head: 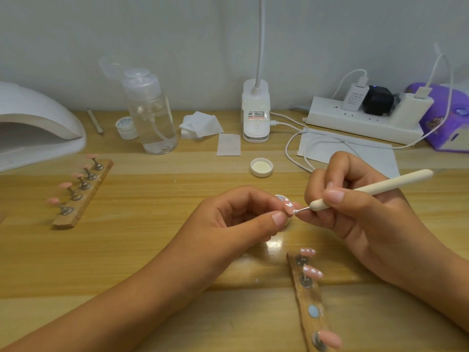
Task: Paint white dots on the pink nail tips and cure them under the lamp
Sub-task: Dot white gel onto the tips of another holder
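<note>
**Cut off or unclear.** At the left edge of the frame the white domed curing lamp (35, 123) is only partly in view. At centre, a small round white object (281, 198) is mostly hidden behind the left fingers, and it cannot be identified. At the right edge, a purple plastic device (446, 120) is cropped.

**Surface and room.** A light wooden tabletop (152, 250) meets a pale grey wall (177, 34). From left to right along the back stand a clear pump bottle (152, 115), a stack of white square pads (200, 124), a white clip-lamp base (255, 113) and a white power strip (360, 120). At mid-left, a wooden holder strip (76, 212) carries five plain pink nail tips (65, 185) on metal stands.

**Work.** At centre, the left hand (236, 219) pinches one glossy pink nail tip (289, 207) between thumb and fingers. Just right of it, the right hand (363, 207) is closed around a cream-handled dotting pen (380, 186), and the pen's metal point touches the held tip. At lower right, beneath the right hand, a second wooden holder strip (311, 295) bears two pink tips with white dots (307, 251). Further down this strip are an empty pale-blue seat (313, 311) and one undotted pink tip (330, 339).
</note>
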`<act>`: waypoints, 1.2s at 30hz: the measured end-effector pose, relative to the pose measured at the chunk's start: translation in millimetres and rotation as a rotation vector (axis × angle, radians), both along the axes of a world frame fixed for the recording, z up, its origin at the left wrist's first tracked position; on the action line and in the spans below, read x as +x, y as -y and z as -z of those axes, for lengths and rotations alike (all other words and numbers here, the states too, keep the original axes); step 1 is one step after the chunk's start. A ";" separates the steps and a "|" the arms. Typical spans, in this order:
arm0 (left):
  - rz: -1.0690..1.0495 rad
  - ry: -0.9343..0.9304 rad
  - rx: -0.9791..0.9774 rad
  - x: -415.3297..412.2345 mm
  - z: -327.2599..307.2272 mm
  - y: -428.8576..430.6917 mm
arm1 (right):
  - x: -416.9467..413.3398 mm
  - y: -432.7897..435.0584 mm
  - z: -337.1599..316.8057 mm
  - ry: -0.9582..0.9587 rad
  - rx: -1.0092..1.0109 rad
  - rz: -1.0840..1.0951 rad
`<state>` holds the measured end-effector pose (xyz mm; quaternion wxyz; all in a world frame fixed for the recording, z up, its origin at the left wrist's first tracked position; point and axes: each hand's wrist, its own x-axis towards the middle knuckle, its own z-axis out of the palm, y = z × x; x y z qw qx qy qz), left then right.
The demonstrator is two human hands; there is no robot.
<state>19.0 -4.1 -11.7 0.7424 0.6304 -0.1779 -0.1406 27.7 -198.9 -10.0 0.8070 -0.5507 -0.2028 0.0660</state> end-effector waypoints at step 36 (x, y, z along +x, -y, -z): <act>0.003 0.006 0.003 -0.2 -1.1 0.6 | -0.2 -1.3 -0.6 -0.017 0.017 0.006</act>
